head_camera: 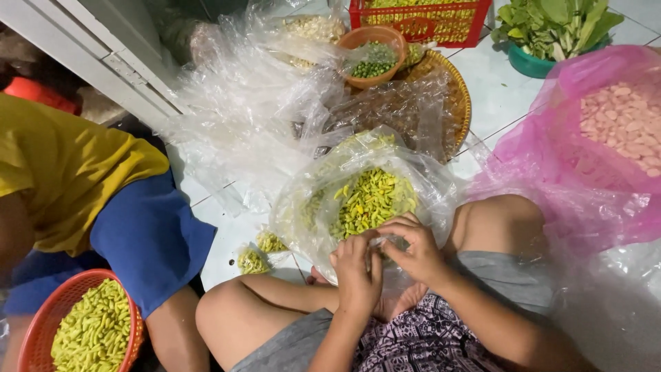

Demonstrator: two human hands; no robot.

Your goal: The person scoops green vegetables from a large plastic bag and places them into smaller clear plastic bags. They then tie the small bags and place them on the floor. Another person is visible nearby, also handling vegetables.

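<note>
Hands, left (358,272) and right (412,249), pinch the near rim of the clear bag (303,207) of yellow-green chillies (372,200); bags crowd every side, and what the fingertips grip is unclear

Glossy clear plastic bag (303,200) (crinkled), woven cane tray (460,89), glossy pink plastic bag (551,179), smooth tiled floor (496,96).

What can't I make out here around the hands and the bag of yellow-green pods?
- Head view: what the left hand and right hand pinch is hidden by the fingers.
- Clear bag base: behind both hands.
- Orange basket: cut by the frame edge.
- Woven tray contents: blurred under plastic.
</note>
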